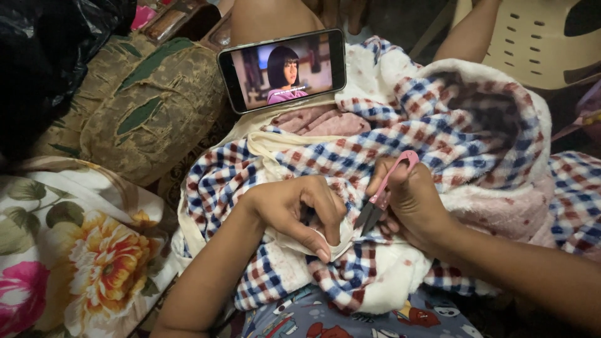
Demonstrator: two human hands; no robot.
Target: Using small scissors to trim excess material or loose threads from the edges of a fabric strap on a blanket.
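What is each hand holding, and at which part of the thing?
The right hand holds pink thread snips by the handle, blades pointing down-left. The left hand pinches a fold of the checked fleece cloth beside the blades.

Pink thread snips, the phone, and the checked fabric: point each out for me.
Pink thread snips [389, 183], head view: on the pink handle above the blades, held in the right hand [416, 206].
Phone [282, 70], head view: middle of its lit screen.
Checked fabric [375, 141], head view: on the checked face above the left hand [297, 209].
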